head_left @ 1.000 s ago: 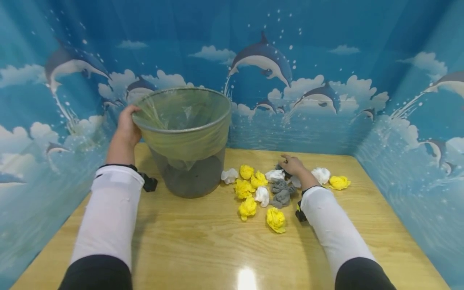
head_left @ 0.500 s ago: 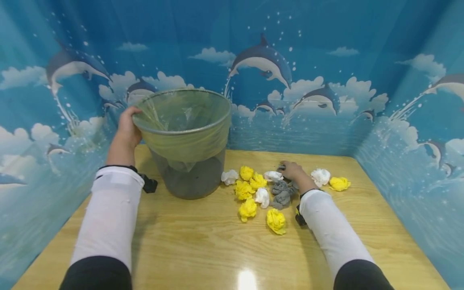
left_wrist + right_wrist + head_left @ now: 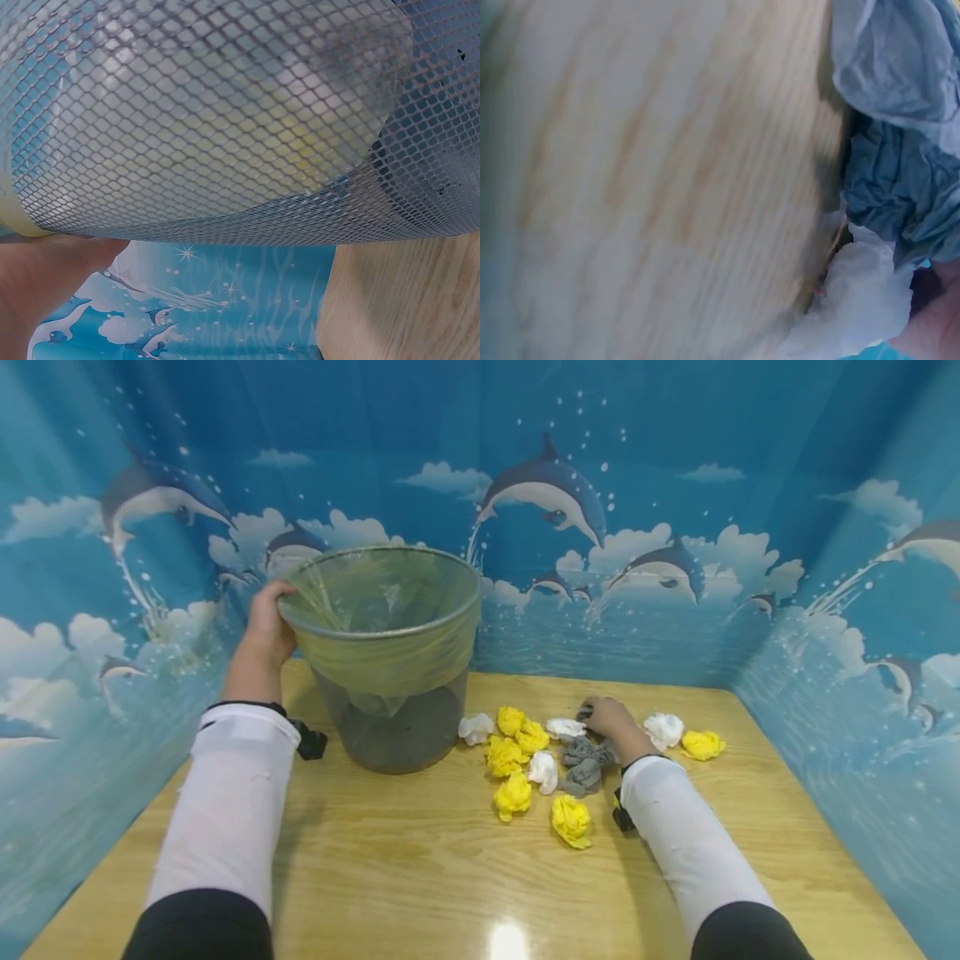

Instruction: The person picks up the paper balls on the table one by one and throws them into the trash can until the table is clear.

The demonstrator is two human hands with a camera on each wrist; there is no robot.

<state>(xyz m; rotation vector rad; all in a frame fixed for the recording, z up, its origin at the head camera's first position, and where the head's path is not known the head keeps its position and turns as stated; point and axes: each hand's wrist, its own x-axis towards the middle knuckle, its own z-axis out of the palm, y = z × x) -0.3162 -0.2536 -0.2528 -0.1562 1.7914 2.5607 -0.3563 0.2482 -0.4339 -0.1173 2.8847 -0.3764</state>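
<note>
A round grey mesh wastebasket (image 3: 420,727) stands at the table's left, lined with a thin yellowish plastic bag (image 3: 375,664) folded over its rim. My left hand (image 3: 268,622) grips the rim on its left side; part of that hand shows below the mesh in the left wrist view. Toward the back of the table, my right hand (image 3: 611,720) curls its fingers round a dark grey crumpled ball (image 3: 585,713), mostly hidden by the hand. Close by lie a white crumpled ball (image 3: 566,728) and grey crumpled balls (image 3: 583,775), which the right wrist view shows as wrinkled grey sheets (image 3: 900,180).
Several yellow crumpled balls (image 3: 513,795) and white ones (image 3: 543,772) are scattered between the wastebasket and my right arm. Another white ball (image 3: 663,731) and a yellow ball (image 3: 702,745) lie to the right. A dolphin-print curtain (image 3: 360,460) surrounds the wooden table (image 3: 405,868).
My right hand's fingers have drawn in round the dark grey ball, and the hand sits slightly lower in view. The white ball beside it has shifted a little. My left hand stays on the rim.
</note>
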